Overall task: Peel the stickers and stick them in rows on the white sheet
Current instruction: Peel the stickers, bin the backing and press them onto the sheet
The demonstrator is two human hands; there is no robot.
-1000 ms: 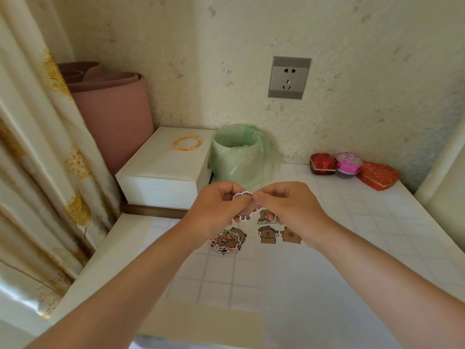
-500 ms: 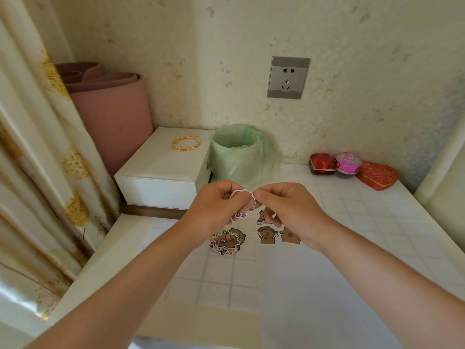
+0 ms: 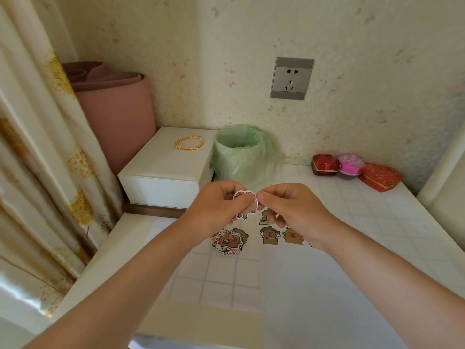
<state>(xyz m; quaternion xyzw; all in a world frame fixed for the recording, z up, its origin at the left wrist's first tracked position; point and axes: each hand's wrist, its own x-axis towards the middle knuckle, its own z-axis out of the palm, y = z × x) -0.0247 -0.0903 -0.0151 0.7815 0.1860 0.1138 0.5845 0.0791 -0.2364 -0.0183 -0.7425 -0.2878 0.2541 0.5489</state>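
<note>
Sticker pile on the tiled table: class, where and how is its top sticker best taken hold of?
Probably pinch a rim jutting from the sticker pile, coming from above at its near edge. The stickers lie flat and overlapping, so only edges give purchase; the left hand and right hand, pinching another sticker, hang above its far edge.

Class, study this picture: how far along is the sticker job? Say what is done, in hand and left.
Done: three stickers sit on the white sheet, two side by side. In hand: left hand and right hand pinch one sticker, apparently peeling it. Left: the sticker pile beside the sheet, so most rows remain.
</note>
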